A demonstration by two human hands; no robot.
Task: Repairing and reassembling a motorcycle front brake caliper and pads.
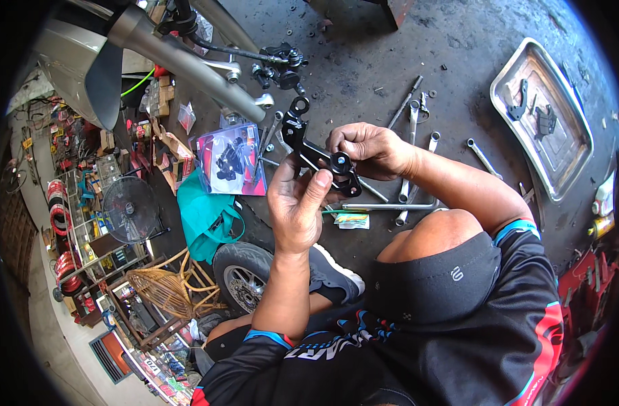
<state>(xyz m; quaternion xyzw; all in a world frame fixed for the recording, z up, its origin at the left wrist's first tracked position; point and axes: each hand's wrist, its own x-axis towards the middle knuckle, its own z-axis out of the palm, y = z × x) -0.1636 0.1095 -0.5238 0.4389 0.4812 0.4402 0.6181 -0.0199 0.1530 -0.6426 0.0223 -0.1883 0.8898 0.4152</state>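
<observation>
A black metal bracket with round holes along its length is held up in front of me. My left hand grips its lower part, thumb along the near side. My right hand is closed in a pinch against the bracket's right side, by a hole with a small bolt head in it. Its curled fingers hide whatever lies between the tips. Just beyond the bracket is a grey fork leg of a motorcycle, with a black brake caliper hanging by it on a hose.
Several wrenches and an L-shaped bar lie on the dark floor. A metal tray at right holds black parts. Left of my hands are a clear-packed part, a teal bag and a wheel. A fan stands farther left.
</observation>
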